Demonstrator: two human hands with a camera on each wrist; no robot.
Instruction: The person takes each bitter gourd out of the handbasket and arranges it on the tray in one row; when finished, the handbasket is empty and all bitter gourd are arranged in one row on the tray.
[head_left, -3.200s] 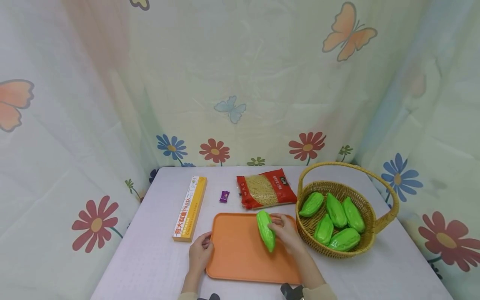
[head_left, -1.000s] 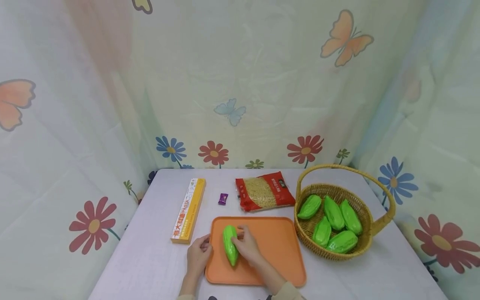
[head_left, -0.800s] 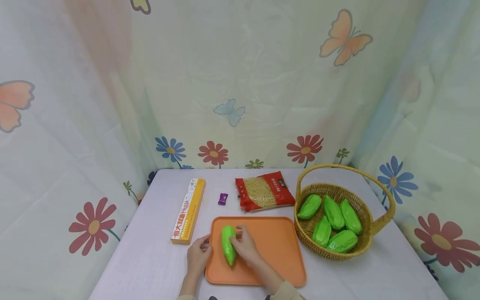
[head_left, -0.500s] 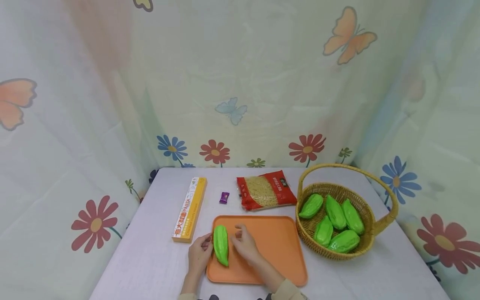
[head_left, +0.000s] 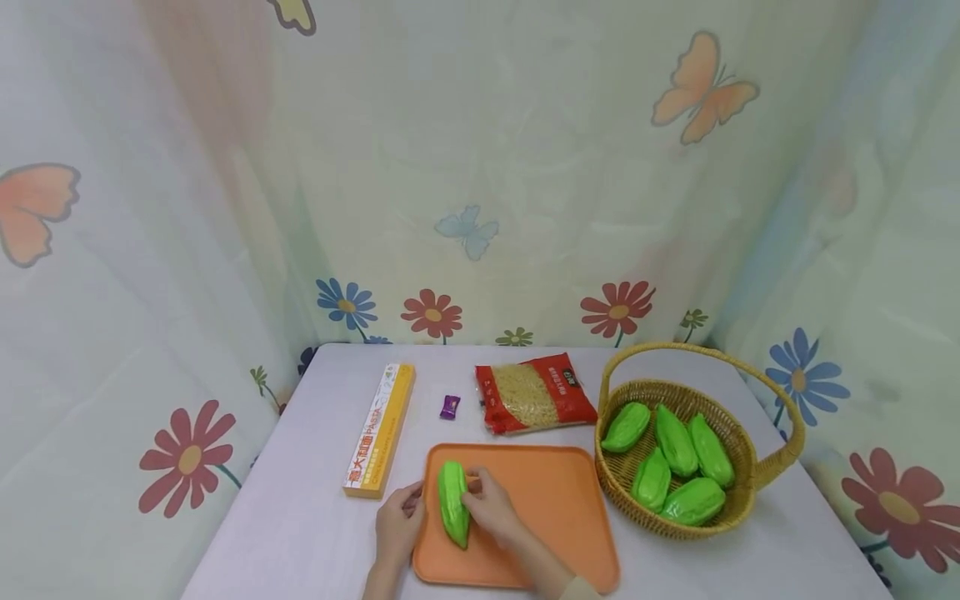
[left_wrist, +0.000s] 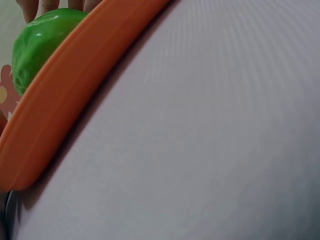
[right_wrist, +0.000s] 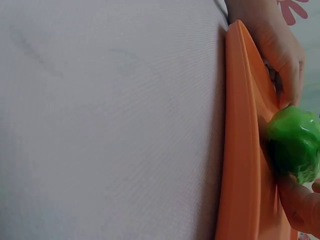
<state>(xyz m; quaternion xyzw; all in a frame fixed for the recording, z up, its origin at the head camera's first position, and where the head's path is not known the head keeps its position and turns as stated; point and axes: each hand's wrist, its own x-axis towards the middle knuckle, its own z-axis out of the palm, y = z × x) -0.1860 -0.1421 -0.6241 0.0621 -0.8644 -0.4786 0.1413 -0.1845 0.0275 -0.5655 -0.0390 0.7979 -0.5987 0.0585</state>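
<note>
A bright green, ridged bitter melon (head_left: 453, 505) lies lengthwise over the left part of the orange tray (head_left: 540, 517). My right hand (head_left: 493, 510) holds it from its right side, with the thumb near its top surface. In the left wrist view, fingertips of that hand rest behind the bitter melon (left_wrist: 42, 42). At the tray's left rim is my left hand (head_left: 397, 523), its curled fingers and thumb on the edge. The right wrist view shows the bitter melon (right_wrist: 295, 142) between both hands, but whether the left thumb touches it I cannot tell.
A wicker basket (head_left: 615, 487) with a tall handle stands right of the tray, holding several more bitter melons (head_left: 675, 440). Behind the tray lie a red pasta bag (head_left: 536, 393) and a small purple candy (head_left: 450, 407). A yellow-white pasta box (head_left: 380, 431) lies to the left.
My right hand has brought the bitter melon leftward across the tray. Half a second ago it lay apart from that hand by the left rim; now it is slightly farther right, held again.
</note>
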